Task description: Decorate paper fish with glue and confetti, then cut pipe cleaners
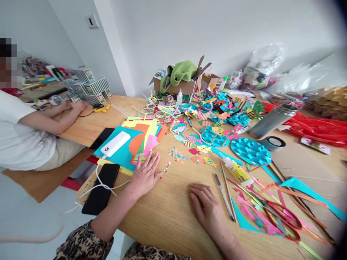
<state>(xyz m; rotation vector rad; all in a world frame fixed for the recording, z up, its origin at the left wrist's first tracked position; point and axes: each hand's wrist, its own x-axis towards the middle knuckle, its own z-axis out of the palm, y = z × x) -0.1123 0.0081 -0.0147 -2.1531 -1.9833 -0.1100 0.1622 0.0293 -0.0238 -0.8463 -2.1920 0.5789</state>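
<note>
My left hand (147, 172) lies flat with its fingers stretched out, the fingertips at the edge of a stack of coloured paper (143, 135). Just right of its thumb are a small strip dotted with red and green (167, 166) and a patch of tiny paper bits (176, 154). My right hand (207, 206) rests on the bare wood, fingers loosely curled downward, and nothing shows in it. Beside it lie a pen (224, 196) and a thin wooden stick (229, 191). Paper fish (204, 148) are spread beyond both hands.
A white power bank (115, 143) sits on the paper, cabled near a black phone (101, 188). At right are red-handled scissors (283, 216), a glue bottle (238, 171), blue scalloped paper ovals (251, 151) and a steel flask (272, 121). Another person (32, 126) works at the left.
</note>
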